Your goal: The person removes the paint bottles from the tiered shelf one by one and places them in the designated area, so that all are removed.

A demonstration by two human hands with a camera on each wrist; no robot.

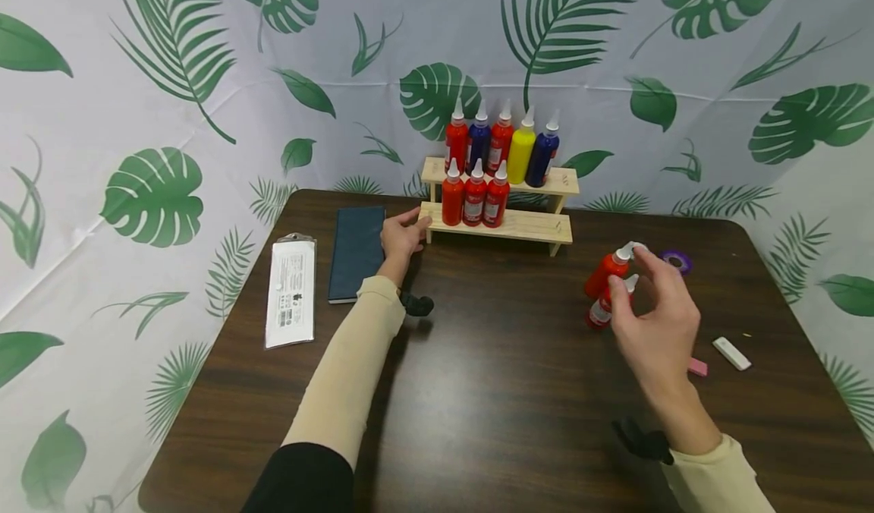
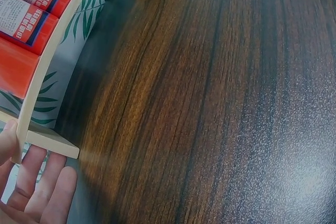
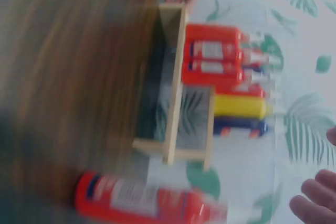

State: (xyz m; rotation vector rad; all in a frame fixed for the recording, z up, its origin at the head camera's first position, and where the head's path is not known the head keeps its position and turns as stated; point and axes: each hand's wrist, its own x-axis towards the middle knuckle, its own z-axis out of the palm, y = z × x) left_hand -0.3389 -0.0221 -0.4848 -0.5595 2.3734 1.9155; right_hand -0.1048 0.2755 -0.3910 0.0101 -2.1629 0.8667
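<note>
A two-tier wooden rack (image 1: 526,227) stands at the back of the table, with three red squeeze bottles (image 1: 473,200) on its lower step and red, blue and yellow ones above. My left hand (image 1: 403,236) grips the left end of the lower step. In the left wrist view its thumb lies on the board's face and its fingers are behind, by the rack's leg (image 2: 52,144). To the right, my right hand (image 1: 658,327) hovers with thumb and fingers spread apart. Just beyond it, two red bottles (image 1: 606,272) stand on the table, one partly behind the thumb.
Left of the rack lie a dark blue notebook (image 1: 356,251) and a white package (image 1: 291,293). On the right are a purple tape roll (image 1: 677,262), a white eraser-like block (image 1: 732,353) and a pink block (image 1: 697,366). A leaf-patterned cloth (image 1: 382,27) hangs behind.
</note>
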